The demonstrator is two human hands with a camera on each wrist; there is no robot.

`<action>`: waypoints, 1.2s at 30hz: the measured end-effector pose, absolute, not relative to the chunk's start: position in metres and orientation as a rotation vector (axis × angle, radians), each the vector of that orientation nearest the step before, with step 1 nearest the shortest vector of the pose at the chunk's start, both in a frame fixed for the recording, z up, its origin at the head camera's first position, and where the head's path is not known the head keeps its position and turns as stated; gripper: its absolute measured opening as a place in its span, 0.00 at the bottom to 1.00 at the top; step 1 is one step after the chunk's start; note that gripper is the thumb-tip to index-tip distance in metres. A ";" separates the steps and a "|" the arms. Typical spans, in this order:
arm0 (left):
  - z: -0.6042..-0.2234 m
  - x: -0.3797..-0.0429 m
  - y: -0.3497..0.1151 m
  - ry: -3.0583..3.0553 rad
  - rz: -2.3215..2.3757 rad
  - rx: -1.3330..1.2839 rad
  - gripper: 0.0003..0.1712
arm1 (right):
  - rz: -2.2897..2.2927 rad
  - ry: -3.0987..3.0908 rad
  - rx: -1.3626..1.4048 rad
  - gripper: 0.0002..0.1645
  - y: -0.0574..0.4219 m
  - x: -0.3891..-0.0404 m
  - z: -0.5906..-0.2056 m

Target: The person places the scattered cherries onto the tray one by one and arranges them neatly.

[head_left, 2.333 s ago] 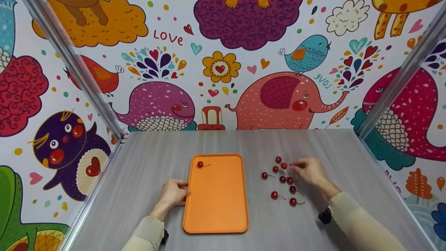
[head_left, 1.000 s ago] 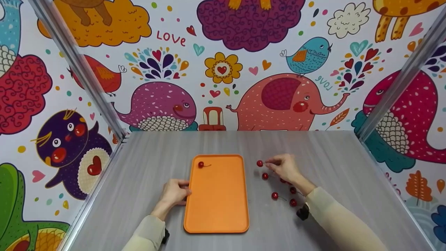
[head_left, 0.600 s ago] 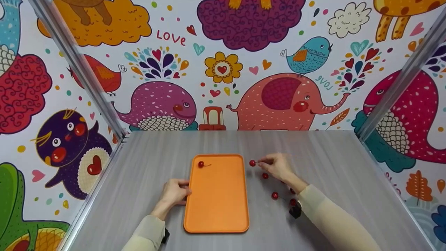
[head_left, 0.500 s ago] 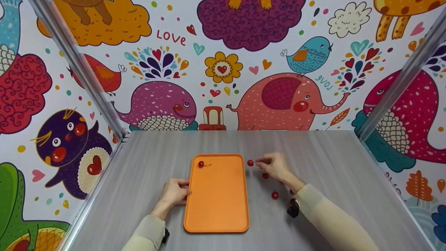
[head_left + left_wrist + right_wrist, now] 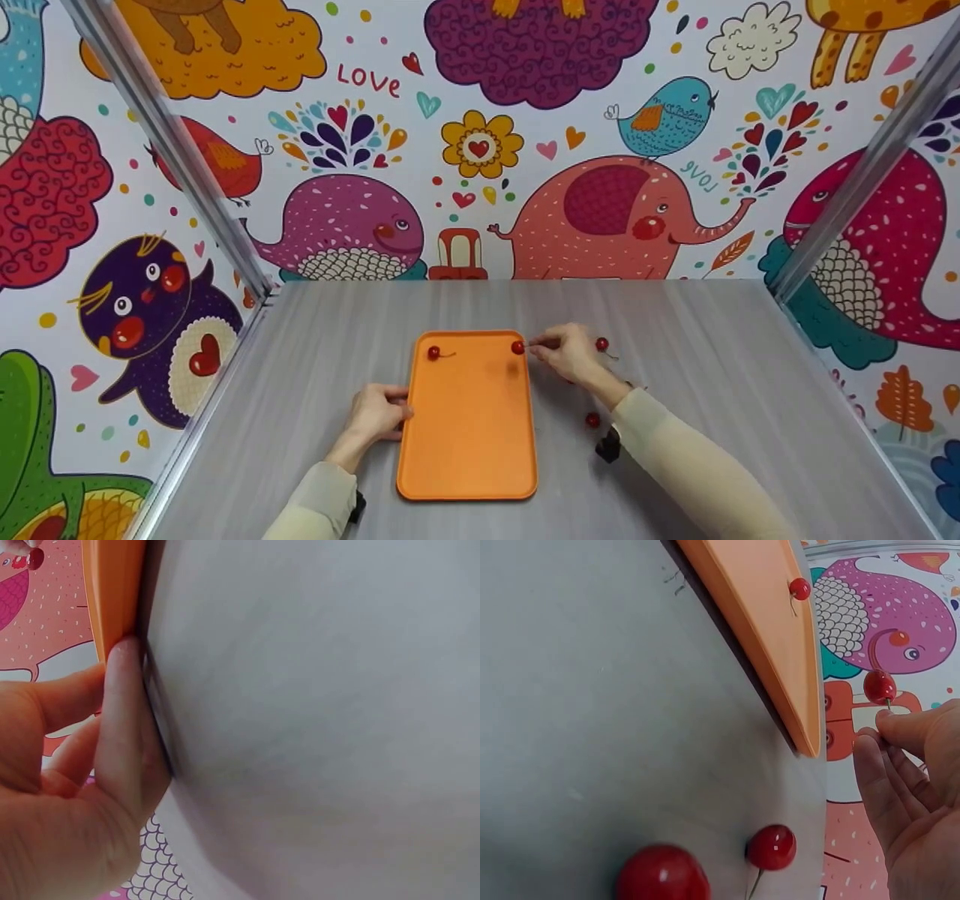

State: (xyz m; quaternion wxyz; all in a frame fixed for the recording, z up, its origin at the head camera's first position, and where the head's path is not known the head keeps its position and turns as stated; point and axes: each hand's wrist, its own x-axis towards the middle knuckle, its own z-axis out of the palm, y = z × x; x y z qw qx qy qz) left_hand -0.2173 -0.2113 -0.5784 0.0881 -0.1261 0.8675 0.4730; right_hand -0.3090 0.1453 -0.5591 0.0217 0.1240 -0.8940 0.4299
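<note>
My right hand pinches the stem of a red cherry, which hangs over the far right corner of an orange tray. Its shadow falls on the tray below. In the right wrist view the held cherry shows above the thumb and index fingertips, apart from the tray. Another cherry lies with its stem in the tray's far left corner. My left hand grips the tray's left rim; in the left wrist view its fingers are on both sides of that edge.
Right of the tray, loose cherries lie on the grey table, one behind the right hand and one near the wrist; the right arm hides others. A cartoon-printed wall and metal posts enclose the table.
The right hand has lifted a cherry by its stem from the group and carried it left, from beside the tray to over its far right corner. The left hand stays at the tray's rim.
</note>
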 end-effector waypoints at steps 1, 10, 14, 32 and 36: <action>-0.578 -0.217 -0.211 2.580 1.410 -0.377 0.25 | 1.331 -2.777 0.379 0.04 0.143 -0.309 -0.560; -0.577 -0.217 -0.212 2.591 1.400 -0.369 0.24 | 1.350 -2.755 0.418 0.04 0.127 -0.316 -0.566; -0.577 -0.217 -0.212 2.592 1.403 -0.370 0.24 | 1.361 -2.774 0.400 0.03 0.120 -0.317 -0.566; -0.578 -0.215 -0.213 2.596 1.448 -0.330 0.24 | 1.298 -2.889 0.329 0.05 0.087 -0.325 -0.570; -0.577 -0.216 -0.213 2.592 1.441 -0.340 0.24 | 1.278 -2.910 0.302 0.06 0.078 -0.327 -0.571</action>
